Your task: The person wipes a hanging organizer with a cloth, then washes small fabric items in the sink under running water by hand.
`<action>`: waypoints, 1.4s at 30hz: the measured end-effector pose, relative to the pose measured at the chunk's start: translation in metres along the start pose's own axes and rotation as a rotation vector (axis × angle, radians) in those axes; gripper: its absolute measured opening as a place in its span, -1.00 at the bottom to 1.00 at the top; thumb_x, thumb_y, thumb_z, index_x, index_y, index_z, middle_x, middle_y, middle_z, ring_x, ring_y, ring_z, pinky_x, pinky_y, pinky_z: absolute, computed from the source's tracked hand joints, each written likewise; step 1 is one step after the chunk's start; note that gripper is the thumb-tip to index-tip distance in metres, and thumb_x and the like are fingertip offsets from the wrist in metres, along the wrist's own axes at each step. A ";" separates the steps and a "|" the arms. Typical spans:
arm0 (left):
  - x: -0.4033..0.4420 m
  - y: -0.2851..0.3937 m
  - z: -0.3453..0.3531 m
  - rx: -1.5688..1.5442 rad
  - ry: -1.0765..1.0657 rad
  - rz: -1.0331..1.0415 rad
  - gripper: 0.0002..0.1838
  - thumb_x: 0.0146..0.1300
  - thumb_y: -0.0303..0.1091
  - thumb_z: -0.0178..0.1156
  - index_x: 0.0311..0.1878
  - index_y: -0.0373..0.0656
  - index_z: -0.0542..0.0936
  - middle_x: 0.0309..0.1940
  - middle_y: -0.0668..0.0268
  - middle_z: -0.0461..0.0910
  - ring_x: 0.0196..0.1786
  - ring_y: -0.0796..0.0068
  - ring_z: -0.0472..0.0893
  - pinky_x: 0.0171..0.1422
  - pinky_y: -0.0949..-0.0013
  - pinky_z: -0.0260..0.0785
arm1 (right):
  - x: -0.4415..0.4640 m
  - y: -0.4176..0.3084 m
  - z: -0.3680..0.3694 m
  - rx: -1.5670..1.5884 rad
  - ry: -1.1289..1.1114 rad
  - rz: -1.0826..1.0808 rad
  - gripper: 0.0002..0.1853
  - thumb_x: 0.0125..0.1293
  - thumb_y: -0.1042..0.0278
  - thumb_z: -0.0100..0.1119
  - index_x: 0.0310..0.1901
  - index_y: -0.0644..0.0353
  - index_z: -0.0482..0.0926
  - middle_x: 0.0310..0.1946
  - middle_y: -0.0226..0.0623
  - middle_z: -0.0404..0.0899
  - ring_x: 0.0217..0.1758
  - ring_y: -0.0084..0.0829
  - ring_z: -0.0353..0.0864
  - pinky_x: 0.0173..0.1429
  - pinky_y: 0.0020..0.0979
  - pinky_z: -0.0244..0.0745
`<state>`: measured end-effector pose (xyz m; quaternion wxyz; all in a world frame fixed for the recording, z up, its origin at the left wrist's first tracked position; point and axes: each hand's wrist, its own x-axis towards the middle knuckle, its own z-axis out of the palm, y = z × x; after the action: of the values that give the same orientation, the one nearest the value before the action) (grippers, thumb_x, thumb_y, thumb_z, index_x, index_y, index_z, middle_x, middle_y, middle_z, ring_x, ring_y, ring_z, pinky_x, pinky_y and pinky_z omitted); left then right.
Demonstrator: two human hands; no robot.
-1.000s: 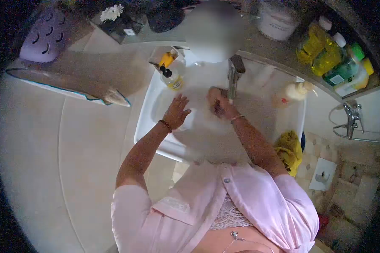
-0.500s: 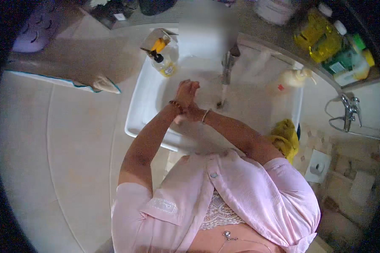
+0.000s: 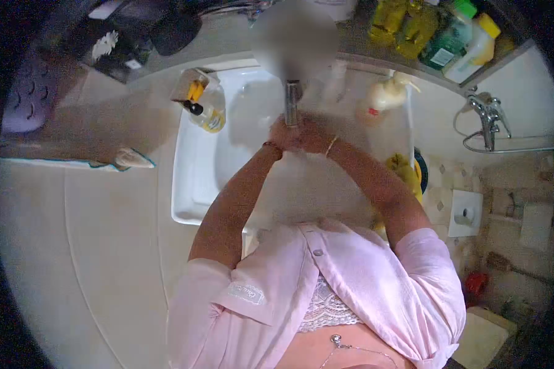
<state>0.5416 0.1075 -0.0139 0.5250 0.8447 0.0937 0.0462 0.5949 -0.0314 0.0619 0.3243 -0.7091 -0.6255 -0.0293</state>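
Both hands are together beneath the metal tap spout [image 3: 291, 104], over the white sink [image 3: 194, 184]. My left hand [image 3: 281, 135], with a dark bracelet at its wrist, touches my right hand [image 3: 313, 136], which has a light bracelet at the wrist. Motion blur and the spout obscure the fingers, so how they are bent cannot be made out. I see no object held in either hand. To the left, on the sink's rim, stands a clear bottle [image 3: 212, 118] with a black top and yellowish contents.
A cream pump bottle [image 3: 385, 95] stands at the sink's back right. Several bottles, one of them green [image 3: 447, 46], line the shelf above. A yellow cloth [image 3: 406, 175] hangs at the right. A shower mixer tap [image 3: 489, 117] is on the right wall.
My hands have moved from the left part of the sink to under the spout, where a thin stream was falling. The camera view has shifted too.
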 end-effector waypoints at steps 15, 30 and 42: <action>-0.018 -0.062 0.017 -0.878 -0.015 -0.456 -0.50 0.19 0.13 -0.06 -0.02 -0.08 0.45 -0.25 0.27 0.51 -0.40 0.39 0.49 -0.41 0.36 0.36 | -0.005 0.007 -0.017 1.176 0.262 0.847 -0.81 0.08 0.30 0.13 -0.29 0.18 0.54 -0.42 -0.51 0.47 -0.34 -0.55 0.44 -0.29 -0.47 0.40; -0.022 -0.025 0.006 -1.452 -0.298 0.212 -0.51 0.17 -0.03 -0.03 0.04 -0.19 0.36 -0.14 0.17 0.48 -0.06 0.17 0.44 0.11 0.14 0.31 | 0.014 -0.095 -0.039 0.243 0.052 0.657 -0.63 0.07 0.02 0.04 -0.30 0.20 0.49 -0.36 -0.04 0.51 -0.27 0.02 0.49 -0.12 -0.01 0.37; -0.035 0.036 0.007 -0.760 -0.111 -0.216 -0.54 0.07 -0.16 -0.07 0.03 -0.16 0.42 -0.02 0.14 0.45 0.07 0.16 0.41 0.17 0.16 0.25 | -0.019 -0.019 0.044 -0.035 0.437 0.648 -0.74 0.04 0.09 0.04 -0.33 0.05 0.56 -0.35 -0.13 0.51 -0.17 -0.11 0.47 -0.09 -0.03 0.31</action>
<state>0.5126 0.0787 0.0162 0.8062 0.5767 0.1298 -0.0235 0.5581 -0.0256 0.0269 0.4302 -0.8523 -0.2848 -0.0864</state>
